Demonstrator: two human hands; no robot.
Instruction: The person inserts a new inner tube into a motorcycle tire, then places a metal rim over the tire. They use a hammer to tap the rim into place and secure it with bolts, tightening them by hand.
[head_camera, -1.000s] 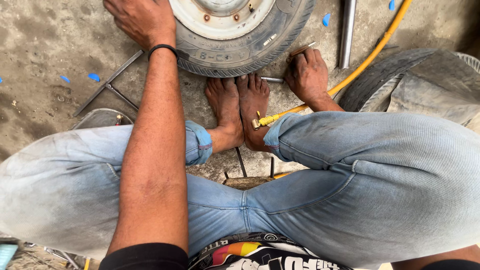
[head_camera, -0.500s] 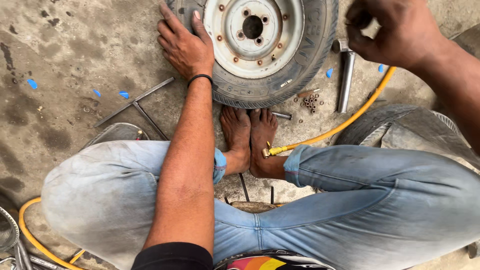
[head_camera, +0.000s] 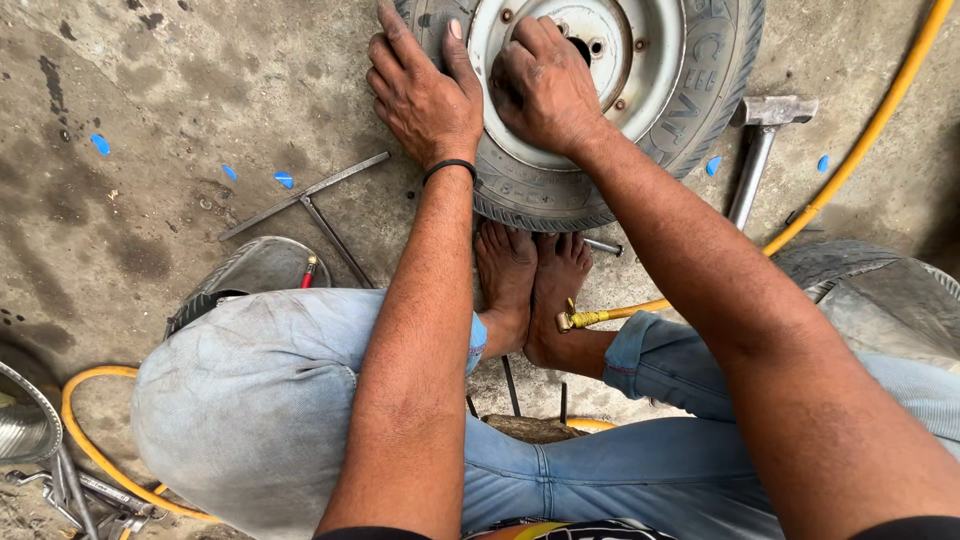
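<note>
The right hand (head_camera: 545, 85), half a second ago raised clear of the small black rubber tyre on its white steel rim (head_camera: 560, 190), has come down onto that rim, and the view has closed in so the wheel fills the top of the frame.

Its fingers (head_camera: 520, 70) are curled and pressed together over the dished face of the rim, beside the dark hub hole; whether they pinch anything underneath cannot be told. The left hand (head_camera: 425, 95) lies flat with fingers spread, fingertips on the tyre's upper left shoulder and the thumb reaching across onto the rim edge. A black band circles that wrist.

The wheel lies flat on the stained concrete floor (head_camera: 150, 150), and its near edge meets the toes of the person's bare feet (head_camera: 530, 285). Right of the wheel lies a grey steel hammer (head_camera: 760, 150); a yellow air hose (head_camera: 860, 150) curves past beyond it and ends in a brass fitting just below the wheel by the feet. Left of the wheel rests a thin grey metal cross-wrench (head_camera: 310, 205).

Judging by the grip, the step in hand is steadying the wheel with the left hand while the right works at the rim's centre. The next move seems to call for firm downward pressure from the left palm so the wheel does not turn or slide.
</note>
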